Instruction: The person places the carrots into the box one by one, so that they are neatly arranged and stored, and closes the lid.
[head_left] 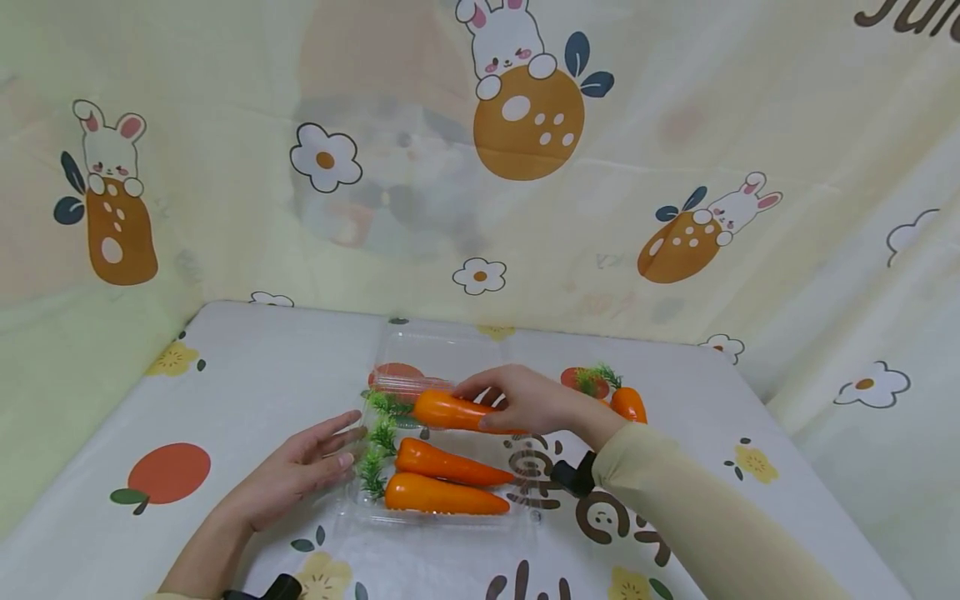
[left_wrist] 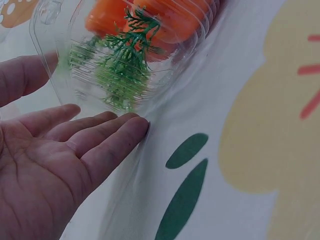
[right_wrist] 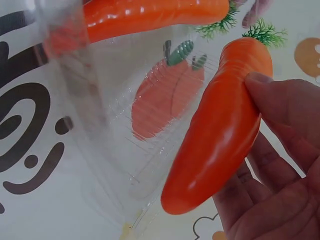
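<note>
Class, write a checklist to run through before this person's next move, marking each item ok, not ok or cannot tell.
1. Right hand grips the held carrot: ok, thumb and fingers are on it.
2. Lid is clear of the opening: ok, it lies back on the far side.
3. Held carrot points like the middle carrot and front carrot: ok, leafy ends left.
4. Left hand steadies the container: cannot tell; it is beside it, contact unclear.
5. Held carrot rests on the container's floor: cannot tell.
6. No carrot lies outside: not ok, an outer carrot lies to the right.
</note>
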